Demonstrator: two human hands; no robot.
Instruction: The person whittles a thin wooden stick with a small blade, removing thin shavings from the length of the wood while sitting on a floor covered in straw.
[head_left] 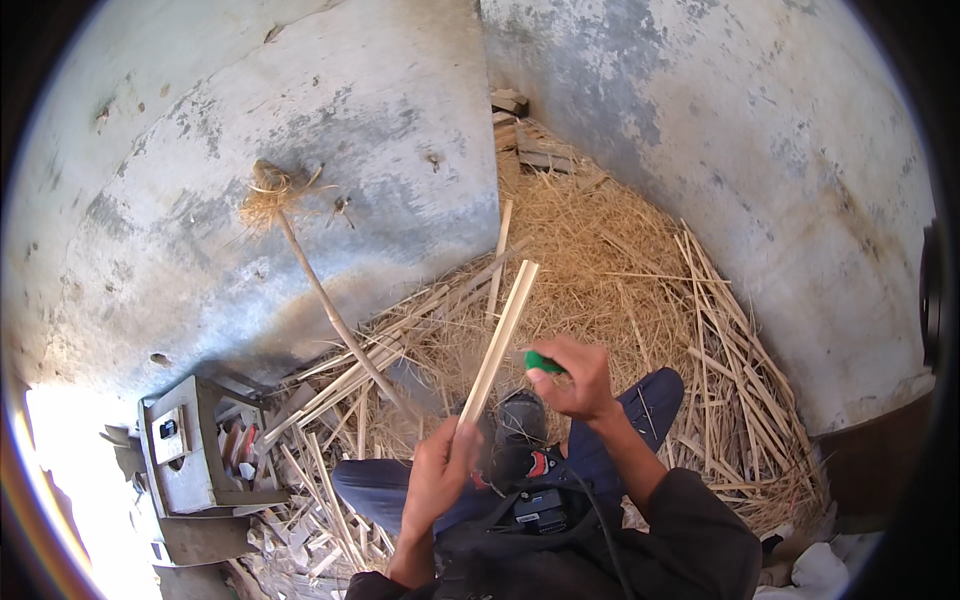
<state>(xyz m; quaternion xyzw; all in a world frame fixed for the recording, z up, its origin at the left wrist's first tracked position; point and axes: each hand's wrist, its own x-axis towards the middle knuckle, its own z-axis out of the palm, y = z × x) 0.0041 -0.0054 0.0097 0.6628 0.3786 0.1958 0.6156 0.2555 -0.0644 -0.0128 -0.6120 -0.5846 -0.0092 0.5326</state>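
Grey plastered walls (300,150) enclose a heap of pale straw and split cane offcuts (620,260). A grey metal machine box (195,450) stands at the left beside a leaning straw-headed broom (320,290). The left hand (440,475) grips a long pale wooden strip (500,340) upright; the right hand (580,380) closes around a green-handled tool (542,362).

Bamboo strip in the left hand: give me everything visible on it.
The bamboo strip is a long, flat, pale tan sliver, straight, looking like dry split cane with a lengthwise line down its face. It tilts up and to the right, its squared upper end free in the air above the straw pile. The left hand grips its lower end. The right hand, holding a green-handled tool, sits just beside its middle; whether the tool touches the strip cannot be told.
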